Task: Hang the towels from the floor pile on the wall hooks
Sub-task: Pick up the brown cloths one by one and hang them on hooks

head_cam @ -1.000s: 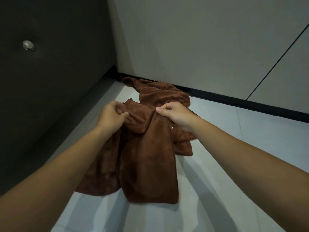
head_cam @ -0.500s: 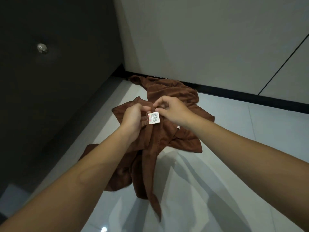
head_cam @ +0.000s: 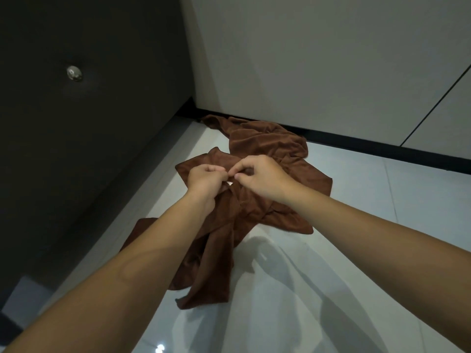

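Observation:
A brown towel (head_cam: 219,240) hangs lifted in front of me, bunched at its top edge. My left hand (head_cam: 205,178) grips that top edge with curled fingers. My right hand (head_cam: 260,175) pinches the same edge right beside it, at a small white label (head_cam: 230,183) that shows only as a sliver between the two hands. More brown towel cloth (head_cam: 265,140) lies heaped on the pale floor behind, against the black skirting. A round metal hook (head_cam: 74,73) sticks out of the dark wall at upper left.
A dark wall panel (head_cam: 89,123) runs along the left. A light grey wall (head_cam: 318,59) with a black skirting strip (head_cam: 369,146) closes the far side. Glossy pale floor tiles (head_cam: 356,250) stretch to the right and toward me.
My hands have drawn together on the towel's top edge and cover most of the white label. The towel has been lifted and hangs narrower. The view has tilted, bringing the hook further right and down.

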`<state>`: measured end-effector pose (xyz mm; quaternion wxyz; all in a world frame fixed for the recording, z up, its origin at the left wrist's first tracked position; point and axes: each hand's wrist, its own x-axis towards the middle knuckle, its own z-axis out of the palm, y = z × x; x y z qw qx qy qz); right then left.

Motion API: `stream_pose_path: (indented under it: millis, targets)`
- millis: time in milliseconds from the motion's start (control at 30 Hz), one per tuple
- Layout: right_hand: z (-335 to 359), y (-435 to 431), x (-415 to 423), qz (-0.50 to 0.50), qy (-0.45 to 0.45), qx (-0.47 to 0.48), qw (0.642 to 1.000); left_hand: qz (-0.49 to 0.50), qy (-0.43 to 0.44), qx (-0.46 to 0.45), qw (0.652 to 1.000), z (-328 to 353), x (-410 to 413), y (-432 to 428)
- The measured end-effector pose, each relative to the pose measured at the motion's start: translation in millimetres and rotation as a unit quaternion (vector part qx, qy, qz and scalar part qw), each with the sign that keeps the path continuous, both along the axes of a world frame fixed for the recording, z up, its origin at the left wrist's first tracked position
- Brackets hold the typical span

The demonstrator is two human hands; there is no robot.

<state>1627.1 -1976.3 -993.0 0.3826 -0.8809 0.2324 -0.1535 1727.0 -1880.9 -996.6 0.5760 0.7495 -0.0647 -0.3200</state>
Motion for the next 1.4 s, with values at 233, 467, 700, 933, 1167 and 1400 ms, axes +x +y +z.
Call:
stream_pose_path:
  millis: [233, 467, 700, 933, 1167, 1400]
  targets:
    - [-2.1, 12.6, -4.9, 0.049, 0.014, -0.106, 0.993, 0.108, 0.153, -0.1, 0.977, 15.7, 4.3, 0.5]
    - [-14.3, 17.9, 0.0, -0.035, 0.007, -0.159, 0.987, 0.095, 0.14, -0.128, 0.977, 14.2, 6.3, -3.2]
    - [-8.4, -5.8, -6.8, -0.047, -0.043, -0.121, 0.991, -0.284, -0.414, 0.065, 0.863, 5.1, 14.4, 11.9]
    - [-13.9, -7.1, -10.5, 0.007, -0.028, -0.097, 0.995, -0.264, -0.412, 0.066, 0.87, -0.1, 18.6, 6.8]
    - [-9.7, -9.4, -9.8, -0.036, -0.065, -0.089, 0.993, -0.222, -0.329, 0.082, 0.914, -3.7, 25.4, 8.8]
    - [-12.7, -8.9, -11.7, 0.031, -0.055, -0.125, 0.99, -0.177, -0.273, 0.068, 0.943, -6.6, 30.4, 7.1]
